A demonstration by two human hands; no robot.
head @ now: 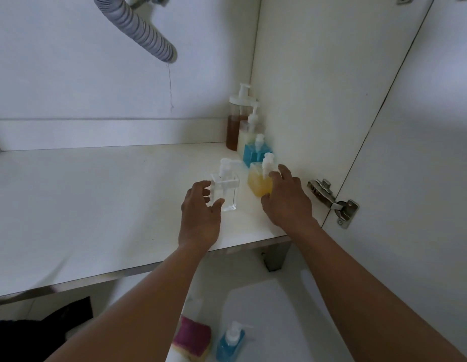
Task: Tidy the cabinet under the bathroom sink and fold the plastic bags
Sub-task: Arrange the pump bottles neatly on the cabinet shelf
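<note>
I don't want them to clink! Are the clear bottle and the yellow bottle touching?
Apart. The head view shows a strip of white shelf between the clear bottle and the yellow bottle.

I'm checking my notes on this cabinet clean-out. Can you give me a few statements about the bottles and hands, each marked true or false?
1. The left hand grips the clear bottle; the right hand grips the yellow bottle. True.
2. The blue bottle stands nearer the camera than the yellow bottle. False: it stands behind it, along the right wall.
3. A hose hangs at the top of the cabinet. True.
4. The sponge lies inside the cabinet. False: it lies outside, below the front edge, beside a second blue bottle.
5. The brown bottle is furthest back in the row. True.
</note>
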